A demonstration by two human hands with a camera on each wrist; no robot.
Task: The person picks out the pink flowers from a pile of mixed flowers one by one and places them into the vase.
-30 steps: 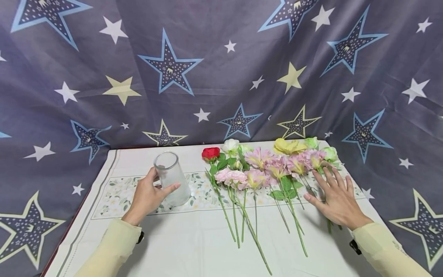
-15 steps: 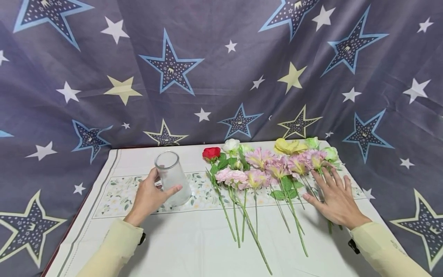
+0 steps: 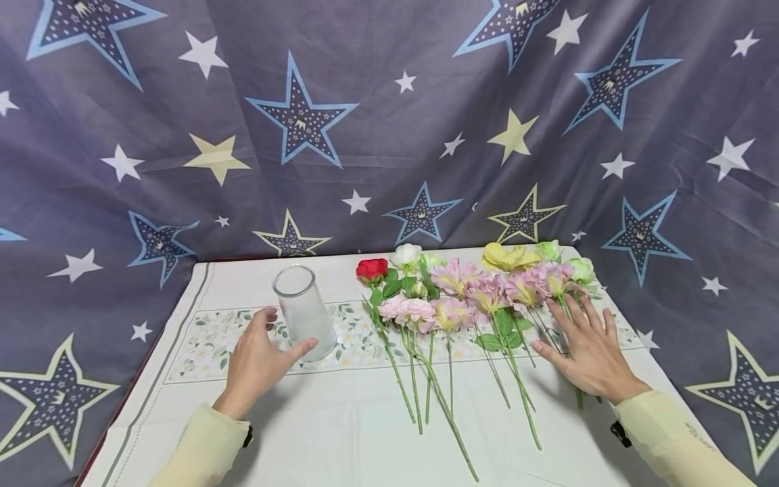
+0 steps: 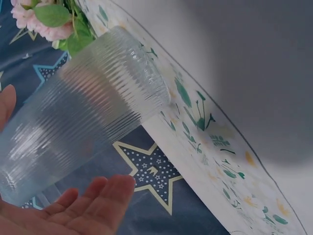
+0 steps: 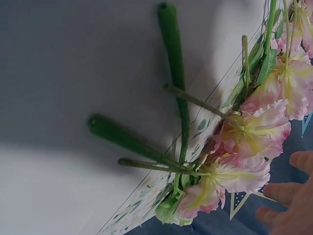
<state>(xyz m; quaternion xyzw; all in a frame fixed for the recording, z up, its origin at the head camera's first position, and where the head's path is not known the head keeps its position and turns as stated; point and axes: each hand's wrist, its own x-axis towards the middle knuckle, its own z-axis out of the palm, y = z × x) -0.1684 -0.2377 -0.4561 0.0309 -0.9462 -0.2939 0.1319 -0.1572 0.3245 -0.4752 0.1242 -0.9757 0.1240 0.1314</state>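
A clear ribbed glass vase (image 3: 307,318) stands upright on the left part of the table. Around its left side my left hand (image 3: 258,362) is spread, thumb in front of the glass and fingers apart from it. In the left wrist view the vase (image 4: 88,107) shows its fine ribs, with the loose fingers (image 4: 102,200) beside it. My right hand (image 3: 593,352) reaches with spread fingers over the stems at the right end of the flower row. Pink-and-yellow flowers (image 5: 244,129) with green stems lie close to its fingertips in the right wrist view.
A red rose (image 3: 372,270), a white flower (image 3: 406,258), a yellow flower (image 3: 510,257), pale green blooms (image 3: 582,270) and pink flowers (image 3: 414,313) lie in a row. Their stems point toward the near side. A white cloth (image 3: 353,419) covers the table; a star-patterned curtain (image 3: 377,135) hangs behind.
My left hand has loosened from the vase, its fingers drawing back to the left. The vase stays in place. The right hand has hardly moved.
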